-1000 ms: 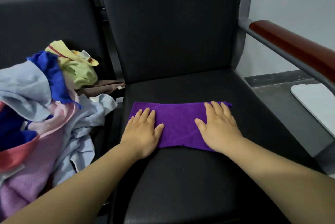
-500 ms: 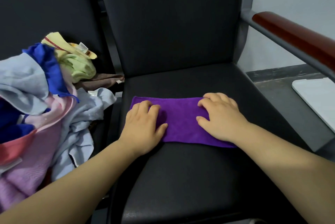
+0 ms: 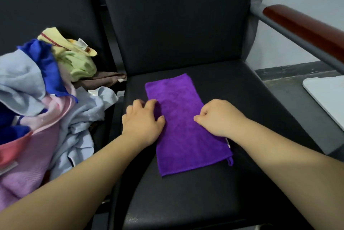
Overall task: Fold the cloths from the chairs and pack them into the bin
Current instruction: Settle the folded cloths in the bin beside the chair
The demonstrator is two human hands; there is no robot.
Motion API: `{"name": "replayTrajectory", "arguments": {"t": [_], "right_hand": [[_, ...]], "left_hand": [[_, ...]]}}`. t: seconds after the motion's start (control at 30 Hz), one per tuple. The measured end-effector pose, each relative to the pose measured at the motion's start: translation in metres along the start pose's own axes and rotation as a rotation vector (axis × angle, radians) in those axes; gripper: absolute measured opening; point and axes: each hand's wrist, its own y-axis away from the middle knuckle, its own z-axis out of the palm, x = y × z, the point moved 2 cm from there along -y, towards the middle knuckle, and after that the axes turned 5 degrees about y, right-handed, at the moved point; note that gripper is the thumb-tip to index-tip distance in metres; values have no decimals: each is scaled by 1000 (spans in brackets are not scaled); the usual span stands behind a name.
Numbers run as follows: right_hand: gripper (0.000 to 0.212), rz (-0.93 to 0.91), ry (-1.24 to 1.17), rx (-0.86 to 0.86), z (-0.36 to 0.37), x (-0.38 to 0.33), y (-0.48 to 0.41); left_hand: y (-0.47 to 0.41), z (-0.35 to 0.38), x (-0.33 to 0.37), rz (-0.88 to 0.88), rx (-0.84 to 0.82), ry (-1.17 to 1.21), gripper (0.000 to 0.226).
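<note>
I've just swung the folded purple microfibre cloth [image 3: 186, 133] from crosswise to lengthwise on the black padded chair seat [image 3: 247, 103], so it lies between my left hand [image 3: 143, 120] and right hand [image 3: 220, 118], curled fingers pinching its long edges, ready for the next fold.

Cloth [image 3: 184, 129] on seat [image 3: 223, 192]; bin [image 3: 327, 97] perhaps right

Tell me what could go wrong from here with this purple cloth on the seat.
1. The left hand and right hand hold the purple cloth only at mid-length; its ends are free, so lifting may let the layers fall open.
2. It lies askew on the seat, so the next fold may come out uneven.
3. The loose cloth pile spills beside the left forearm and could get dragged along.
</note>
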Motion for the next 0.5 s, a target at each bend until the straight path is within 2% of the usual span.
{"name": "replayTrajectory", "arguments": {"t": [0.13,0.23,0.3,0.37,0.43,0.5], "right_hand": [[46,196,-47,78,-5,3,-13],[51,292,-57,43,-9,-3,-23],[39,304,-111,14,-5,-6,-33],[23,306,-193,7,-5,-10,-35],[17,291,-487,24,-8,-8,-36],[7,287,-1016,-50,-16,-6,-34]], "left_hand": [[-8,-8,0,-184,5,168,44],[-18,-6,-2,-240,-54,222,34],[-26,-5,-2,-241,-57,408,30],[-31,-10,-1,-256,-43,705,27],[-34,-19,-1,-269,-25,982,27],[-35,-32,-3,-216,31,1103,27]]}}
